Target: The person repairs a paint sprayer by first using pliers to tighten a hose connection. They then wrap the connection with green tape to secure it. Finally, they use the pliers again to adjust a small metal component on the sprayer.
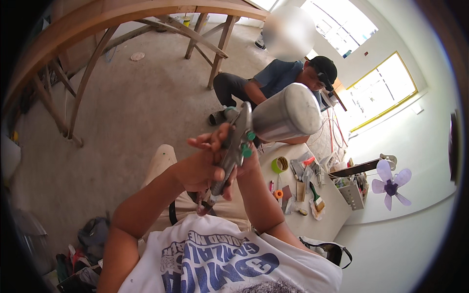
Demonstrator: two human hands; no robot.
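Raised before my chest is a spray gun [234, 152] with a grey metal body, green knobs and a silver cup [293, 113] at its upper right. My left hand [200, 166] is closed about the handle from the left, its thumb across the grip and some fingers lifted along the body. From the other side, my right hand [248, 160] also holds the gun, near the green knobs; the gun hides part of its fingers. At the handle's lower end a metal fitting [207, 204] points toward my shirt.
A person [283, 83] in a dark cap crouches just beyond the cup. To my right, a pale tabletop [330, 215] bears a green tape roll [280, 164], a paintbrush [317, 199] and several scrapers. A purple-bladed fan [391, 187] stands farther right. A curved wooden table [105, 22] spans the far left.
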